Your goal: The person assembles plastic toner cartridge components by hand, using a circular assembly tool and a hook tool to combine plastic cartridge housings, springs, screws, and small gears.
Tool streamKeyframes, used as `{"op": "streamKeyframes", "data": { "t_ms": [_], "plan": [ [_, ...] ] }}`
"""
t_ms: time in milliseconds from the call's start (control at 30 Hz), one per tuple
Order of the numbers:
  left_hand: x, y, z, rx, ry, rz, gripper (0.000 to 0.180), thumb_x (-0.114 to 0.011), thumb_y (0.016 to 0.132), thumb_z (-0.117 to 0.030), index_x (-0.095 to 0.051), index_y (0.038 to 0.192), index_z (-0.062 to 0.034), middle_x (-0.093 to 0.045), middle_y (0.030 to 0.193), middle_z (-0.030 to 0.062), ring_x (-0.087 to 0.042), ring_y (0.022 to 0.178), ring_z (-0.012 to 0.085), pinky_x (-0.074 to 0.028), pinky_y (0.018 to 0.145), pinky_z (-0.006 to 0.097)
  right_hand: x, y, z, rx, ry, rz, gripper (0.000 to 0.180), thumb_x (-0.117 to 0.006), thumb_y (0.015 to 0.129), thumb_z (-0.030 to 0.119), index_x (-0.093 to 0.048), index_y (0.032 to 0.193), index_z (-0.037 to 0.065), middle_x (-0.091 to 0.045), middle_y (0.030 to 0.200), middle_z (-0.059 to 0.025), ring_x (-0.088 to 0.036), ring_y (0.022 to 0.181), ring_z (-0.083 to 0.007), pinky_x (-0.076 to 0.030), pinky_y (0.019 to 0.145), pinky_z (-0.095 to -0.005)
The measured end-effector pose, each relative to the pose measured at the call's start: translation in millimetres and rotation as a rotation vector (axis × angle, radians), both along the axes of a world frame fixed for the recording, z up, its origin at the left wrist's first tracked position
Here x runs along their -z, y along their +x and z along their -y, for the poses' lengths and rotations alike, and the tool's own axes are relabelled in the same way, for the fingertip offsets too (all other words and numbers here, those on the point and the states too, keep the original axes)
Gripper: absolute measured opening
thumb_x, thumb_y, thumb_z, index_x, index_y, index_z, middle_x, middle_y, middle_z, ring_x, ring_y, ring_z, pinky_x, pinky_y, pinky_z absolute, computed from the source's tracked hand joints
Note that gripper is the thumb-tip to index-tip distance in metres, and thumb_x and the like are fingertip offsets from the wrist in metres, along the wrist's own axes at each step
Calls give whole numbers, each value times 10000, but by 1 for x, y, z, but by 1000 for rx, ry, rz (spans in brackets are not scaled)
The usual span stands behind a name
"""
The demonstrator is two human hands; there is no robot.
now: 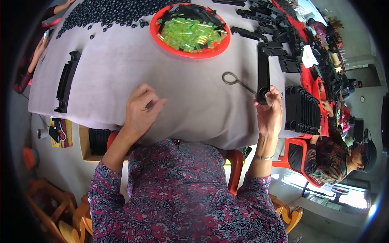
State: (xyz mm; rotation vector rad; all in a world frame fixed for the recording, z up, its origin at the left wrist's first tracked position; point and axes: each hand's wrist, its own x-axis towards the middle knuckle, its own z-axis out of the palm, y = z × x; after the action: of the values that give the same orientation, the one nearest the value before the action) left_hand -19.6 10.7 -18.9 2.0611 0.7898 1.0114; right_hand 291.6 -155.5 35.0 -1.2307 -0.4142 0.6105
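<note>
My right hand [270,115] grips the near end of a long narrow black plastic bar [263,67], held lengthwise over the table's right side. By that end is a thin metal rod with a ring handle [231,78]; its shaft runs toward my fingers and its tip is hidden, so I cannot tell if it touches the bar. Over the cloth near the front edge, my left hand [142,107] is loosely curled with the thumb apart, and nothing shows in it. A red round tray [156,38] with green translucent pieces [190,34] and black strips lies beyond both hands.
Small black round pieces [109,16] are heaped at the far left. A black bar [67,83] lies at the left edge. Stacked black bars [302,109] stand right of my hand, with loose black parts [279,34] behind. A person [332,160] sits at right; another's hand [40,46] is far left.
</note>
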Motion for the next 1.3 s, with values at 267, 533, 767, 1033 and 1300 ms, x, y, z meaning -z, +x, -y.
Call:
{"op": "streamKeyframes", "data": {
  "t_ms": [267,533,767,1033,1300],
  "plan": [
    [-11,12,7,-11,79,192,367,-814,729,-31,-611,1035,-19,-577,1001,121,-579,871,243,-491,760,331,9,-67,-17,-480,-48,113,458,-451,756,-121,-556,1183,6,-556,1171,-47,-565,1017,-133,-521,821,-289],
    [-1,3,1,-172,365,-14,631,-868,650,-161,-589,1205,-51,-536,1065,123,-545,967,302,-466,790,384,19,-68,-46,-651,-326,305,324,-521,808,-119,-602,1082,33,-619,1023,-1,-579,917,-90,-470,827,-243],
    [-7,7,3,-146,411,-190,629,-864,643,-214,-627,1208,-72,-557,1158,136,-514,1134,338,-410,969,462,18,-62,-46,-655,-358,376,279,-520,828,-104,-610,1059,26,-622,990,18,-563,892,-60,-451,819,-222],
    [-2,14,1,15,428,-357,459,-778,723,-134,-644,1162,-112,-603,1094,31,-517,1177,272,-313,1071,565,11,-40,-46,-686,-455,506,239,-554,839,-74,-620,1053,11,-601,938,31,-553,873,-59,-453,800,-226],
    [0,16,0,37,411,-327,481,-773,721,-97,-620,1177,-101,-590,1077,49,-522,1121,283,-325,1066,562,-1,-17,-129,-442,-345,746,92,-635,879,21,-671,963,13,-640,797,27,-586,748,-69,-493,707,-244]
  ]
}}
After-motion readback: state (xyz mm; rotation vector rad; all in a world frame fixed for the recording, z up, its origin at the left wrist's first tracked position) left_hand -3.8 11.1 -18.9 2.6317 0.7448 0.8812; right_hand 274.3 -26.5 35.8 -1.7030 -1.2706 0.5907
